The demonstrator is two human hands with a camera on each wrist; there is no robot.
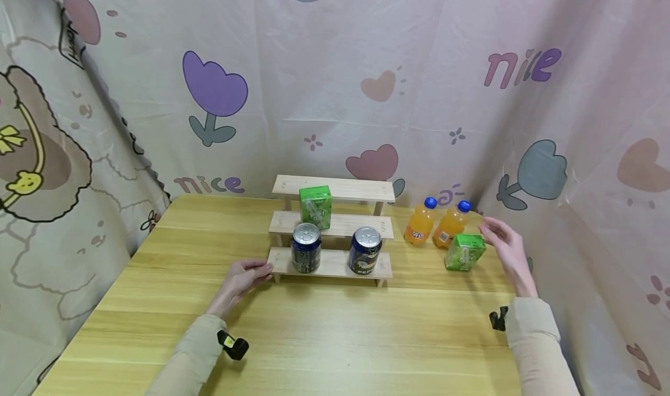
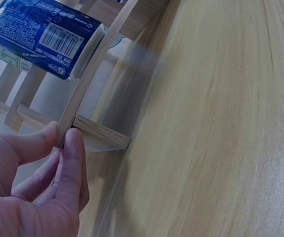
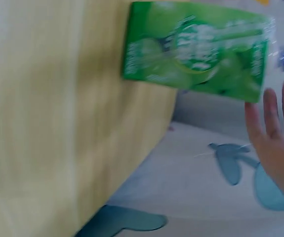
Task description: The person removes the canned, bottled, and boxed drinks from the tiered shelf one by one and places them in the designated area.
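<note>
My left hand (image 1: 245,279) pinches the left end of the lowest step of a wooden three-step display rack (image 1: 335,263), thumb above and fingers beneath in the left wrist view. On that step stand two dark blue drink cans, one (image 1: 306,248) at the left and another (image 1: 364,250) at the right. A green juice box (image 1: 316,207) is upright on the middle step. Over on the right, my right hand (image 1: 506,250) is beside a second green juice box (image 3: 196,49) on the table. Its fingers are extended, with fingertips right at the box's top corner.
Two orange soda bottles with blue caps, one (image 1: 420,221) and another (image 1: 452,224), stand behind the right juice box. The wooden table (image 1: 335,338) backs onto a patterned curtain (image 1: 314,93), which also hangs along both sides.
</note>
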